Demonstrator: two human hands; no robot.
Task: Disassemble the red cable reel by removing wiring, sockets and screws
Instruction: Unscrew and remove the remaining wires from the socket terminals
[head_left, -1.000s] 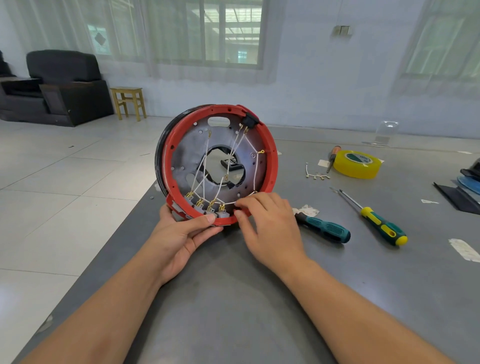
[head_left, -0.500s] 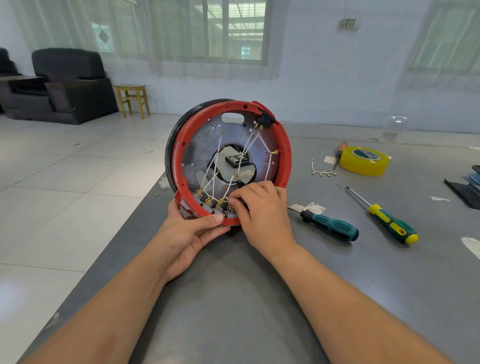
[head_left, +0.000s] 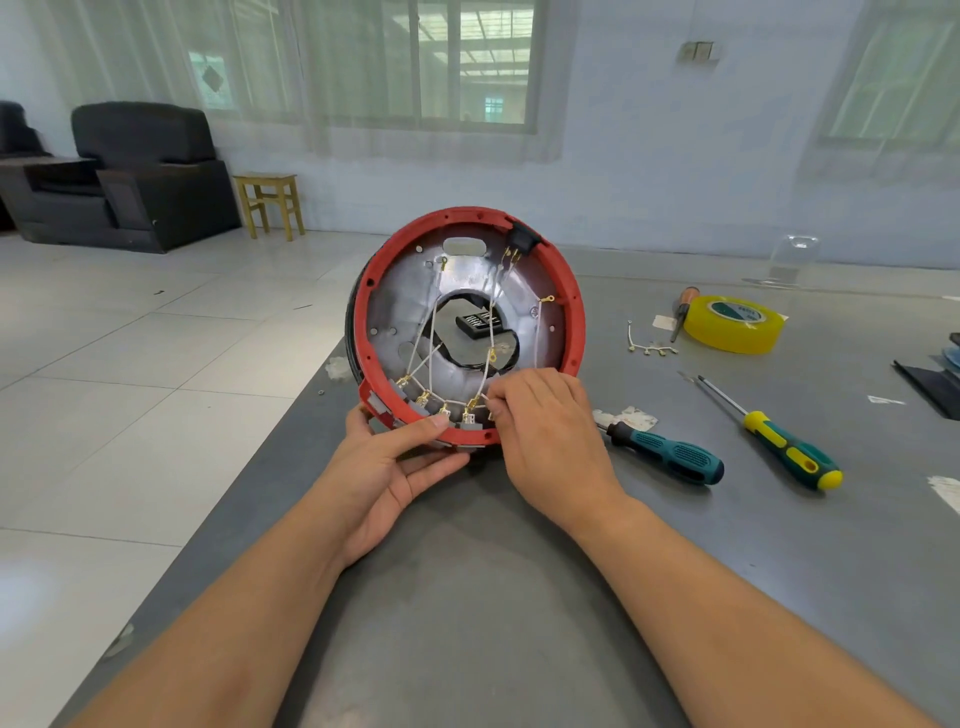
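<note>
2 hands (head_left: 395, 467) (head_left: 545, 431) grip the reel's (head_left: 571, 332) lower rim near the table (head_left: 467, 623) edge.

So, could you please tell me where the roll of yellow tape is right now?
In the head view, the yellow tape lies flat on the grey table, far right of the red cable reel, beside an orange-handled screwdriver.

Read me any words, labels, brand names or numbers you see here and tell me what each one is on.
No text can be read.
Yellow tape roll: green core label with white print, too blurred.
Black part seen through the red cable reel: pale marks, too small.
Screwdriver handles: no print visible.
</note>
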